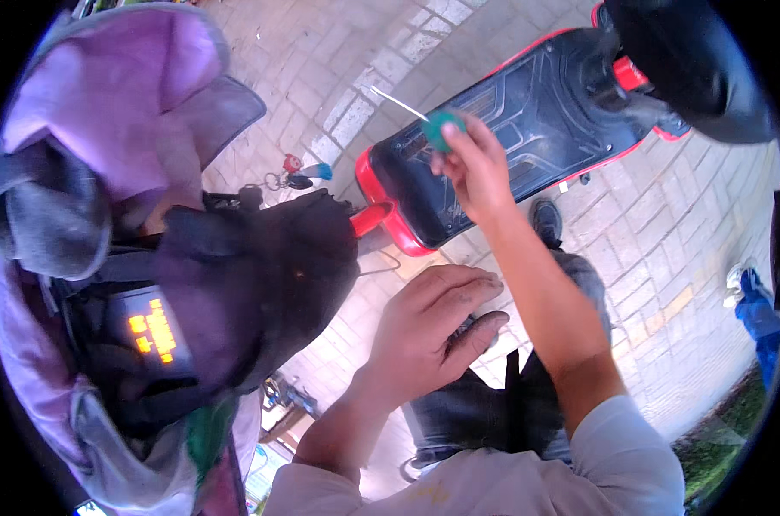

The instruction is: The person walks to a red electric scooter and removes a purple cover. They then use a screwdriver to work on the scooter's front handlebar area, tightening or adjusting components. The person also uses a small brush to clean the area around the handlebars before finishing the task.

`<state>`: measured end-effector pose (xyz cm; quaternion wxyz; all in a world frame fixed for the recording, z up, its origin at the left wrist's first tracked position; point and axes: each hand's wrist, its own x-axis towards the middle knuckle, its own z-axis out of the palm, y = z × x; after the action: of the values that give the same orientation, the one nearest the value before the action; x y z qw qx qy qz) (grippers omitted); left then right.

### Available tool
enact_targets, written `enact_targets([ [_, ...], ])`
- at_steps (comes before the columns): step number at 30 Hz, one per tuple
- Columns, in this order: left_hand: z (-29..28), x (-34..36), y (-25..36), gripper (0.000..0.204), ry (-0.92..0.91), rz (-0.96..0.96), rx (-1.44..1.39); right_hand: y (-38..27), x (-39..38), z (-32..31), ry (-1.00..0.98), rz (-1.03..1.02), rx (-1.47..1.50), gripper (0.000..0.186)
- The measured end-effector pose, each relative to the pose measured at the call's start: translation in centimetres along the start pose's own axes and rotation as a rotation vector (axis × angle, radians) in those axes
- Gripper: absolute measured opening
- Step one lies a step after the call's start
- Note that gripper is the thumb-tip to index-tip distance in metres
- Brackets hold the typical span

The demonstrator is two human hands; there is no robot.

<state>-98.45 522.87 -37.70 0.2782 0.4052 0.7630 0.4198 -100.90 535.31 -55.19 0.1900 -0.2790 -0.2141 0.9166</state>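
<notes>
My right hand (pixel 471 163) is closed on a screwdriver (pixel 443 129) with a green handle, its thin shaft pointing up and left, held over the black scooter deck (pixel 545 103) with red edges. Lower down, my left hand (pixel 424 327) has its fingers curled together around something small and dark, mostly hidden, above my dark-clad legs. Left of my hands is the scooter's front, draped in a black cover (pixel 269 284), with a lit display (pixel 149 331) and a keyring with charms (pixel 299 176) near its upper edge.
Purple and grey padded cloth (pixel 114 95) hangs over the handlebar at left. A black seat (pixel 699 69) juts in at upper right. Pale paving (pixel 665 249) lies below. Another person's blue-clad leg and shoe (pixel 751 301) show at the right edge, near a grassy strip.
</notes>
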Motion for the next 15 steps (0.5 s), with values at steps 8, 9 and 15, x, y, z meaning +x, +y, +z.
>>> enact_targets([
  [8, -6.1, 9.5, 8.8, 0.023, 0.386, 0.212, 0.129, -4.8, -7.1, -0.6, 0.171, 0.065, 0.008, 0.039],
  [9, -7.5, 11.7, 9.7, 0.021, 0.474, 0.194, 0.216, -5.4, -6.5, -0.7, 0.178, 0.076, 0.035, 0.038],
  [15, -16.9, 25.4, 16.0, 0.044, 0.418, -0.020, 1.011, -7.5, -2.7, 0.7, 0.170, 0.199, 0.015, 0.034],
])
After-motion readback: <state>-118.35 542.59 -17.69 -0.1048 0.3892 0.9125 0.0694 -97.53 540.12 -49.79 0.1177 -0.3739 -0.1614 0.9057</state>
